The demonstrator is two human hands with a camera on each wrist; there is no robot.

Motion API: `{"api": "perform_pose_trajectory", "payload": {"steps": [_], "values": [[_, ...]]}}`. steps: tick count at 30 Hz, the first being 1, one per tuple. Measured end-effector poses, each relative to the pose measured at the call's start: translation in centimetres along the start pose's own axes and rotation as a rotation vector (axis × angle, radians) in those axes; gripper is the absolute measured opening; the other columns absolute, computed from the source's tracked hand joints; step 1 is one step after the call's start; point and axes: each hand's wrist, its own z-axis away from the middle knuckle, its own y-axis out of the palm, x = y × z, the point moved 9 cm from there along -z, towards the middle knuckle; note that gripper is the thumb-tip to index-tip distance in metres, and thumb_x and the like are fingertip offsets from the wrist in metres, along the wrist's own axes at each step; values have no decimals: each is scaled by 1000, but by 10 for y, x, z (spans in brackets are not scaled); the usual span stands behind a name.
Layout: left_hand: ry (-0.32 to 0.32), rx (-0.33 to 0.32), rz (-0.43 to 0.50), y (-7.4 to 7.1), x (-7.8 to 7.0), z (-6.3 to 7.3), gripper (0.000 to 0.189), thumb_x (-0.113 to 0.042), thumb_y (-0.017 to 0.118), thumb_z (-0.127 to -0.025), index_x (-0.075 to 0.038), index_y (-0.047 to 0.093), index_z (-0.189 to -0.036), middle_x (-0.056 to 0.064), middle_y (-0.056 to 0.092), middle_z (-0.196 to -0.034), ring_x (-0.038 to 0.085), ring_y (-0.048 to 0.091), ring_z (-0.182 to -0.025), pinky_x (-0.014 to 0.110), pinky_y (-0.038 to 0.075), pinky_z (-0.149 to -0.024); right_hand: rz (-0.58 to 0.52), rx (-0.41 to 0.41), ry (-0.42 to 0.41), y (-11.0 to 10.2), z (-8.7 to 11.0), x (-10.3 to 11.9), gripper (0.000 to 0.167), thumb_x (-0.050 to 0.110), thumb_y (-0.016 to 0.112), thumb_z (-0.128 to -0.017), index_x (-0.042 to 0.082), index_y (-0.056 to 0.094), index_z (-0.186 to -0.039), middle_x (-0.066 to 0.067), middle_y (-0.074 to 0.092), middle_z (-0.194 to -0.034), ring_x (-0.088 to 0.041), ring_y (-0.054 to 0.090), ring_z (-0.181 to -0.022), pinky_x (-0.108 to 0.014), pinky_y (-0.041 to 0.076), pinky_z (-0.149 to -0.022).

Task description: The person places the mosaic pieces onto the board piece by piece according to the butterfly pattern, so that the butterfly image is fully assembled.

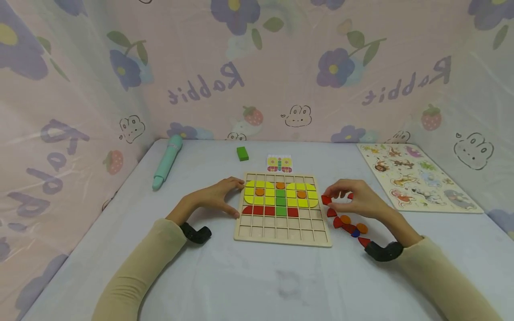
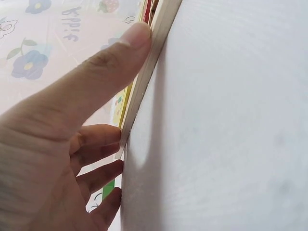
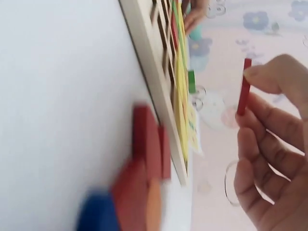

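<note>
A wooden grid board (image 1: 257,232) lies flat on the table, with yellow tiles (image 1: 249,199), orange discs, a green column (image 1: 281,201) and a row of red tiles (image 1: 258,210) in its cells. My left hand (image 1: 218,196) rests at the board's left edge; its thumb and fingertips touch the rim in the left wrist view. Just off the board's right edge, my right hand (image 1: 359,199) pinches a thin red tile (image 3: 245,86) between thumb and fingers, raised above the table. Below that hand lie loose red pieces (image 1: 338,222), orange discs (image 1: 362,228) and a blue piece (image 1: 355,233).
Behind the board are a small pattern card (image 1: 279,163) and a green block (image 1: 242,154). At the back left lies a mint-green cylindrical object (image 1: 167,162). An animal puzzle board (image 1: 413,178) lies at the right, and a printed curtain (image 1: 281,89) encloses the table.
</note>
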Motion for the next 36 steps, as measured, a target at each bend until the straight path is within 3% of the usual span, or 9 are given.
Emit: {"api": "perform_pose_trajectory", "payload": {"steps": [5, 12, 20, 36], "values": [[-3, -2, 3, 1, 1, 0, 85, -46, 78, -70, -9, 41, -137, 7, 31, -147, 26, 20, -139, 45, 18, -113, -39, 67, 21, 30, -22, 11, 23, 10, 76, -75, 11, 70, -97, 7, 68, -88, -12, 57, -75, -26, 49, -66], [23, -1, 11, 0, -2, 1, 85, -46, 78, -71, -7, 40, -137, 10, 30, -147, 29, 19, -140, 47, 17, -113, -27, 128, 82, 54, -28, 10, 22, 17, 79, -73, 13, 70, -93, 6, 65, -84, -16, 55, -72, -29, 48, -66], [19, -2, 22, -1, -3, 0, 84, -44, 78, -71, -8, 41, -137, 10, 30, -147, 28, 19, -139, 47, 17, -113, 8, 191, 135, 64, -28, 6, 23, 25, 80, -73, 15, 71, -93, 6, 62, -85, -14, 51, -74, -22, 43, -63], [17, -2, 13, 1, 0, -1, 85, -45, 78, -71, -8, 41, -137, 9, 30, -147, 27, 19, -139, 46, 17, -113, 27, 210, 63, 60, -30, 11, 24, 29, 77, -76, 15, 74, -95, 8, 65, -89, -9, 53, -77, -24, 46, -66]]}}
